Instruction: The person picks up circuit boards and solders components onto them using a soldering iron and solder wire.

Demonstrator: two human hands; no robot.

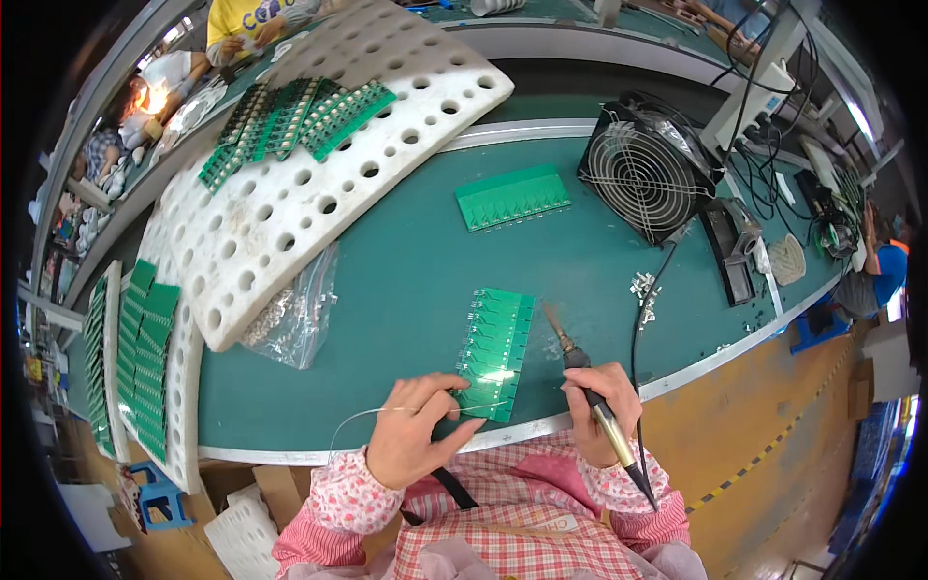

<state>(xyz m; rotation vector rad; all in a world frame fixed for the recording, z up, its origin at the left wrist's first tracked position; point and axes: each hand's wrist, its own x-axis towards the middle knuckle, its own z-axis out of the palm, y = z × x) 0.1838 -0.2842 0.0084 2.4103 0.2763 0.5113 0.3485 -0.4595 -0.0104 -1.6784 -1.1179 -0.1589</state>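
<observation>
A green circuit board [498, 338] lies lengthwise on the bench in front of me, with a row of small metal parts along its left edge. My left hand [414, 425] is at the board's near left corner, fingers pinched on a thin solder wire [360, 415]. The wire's end reaches over the board's near end, and its tail curves away to the left. In my right hand [604, 398] is a soldering iron [577, 358], held like a pen. Its tip points up and left, to the right of the board and apart from it.
Beyond lies a second green board [514, 198]. A black fan [643, 174] stands far right, near an iron stand [732, 246] and small metal parts [646, 295]. At left, a white perforated foam slab [319, 184] bears several boards, beside a plastic bag [300, 314] of parts.
</observation>
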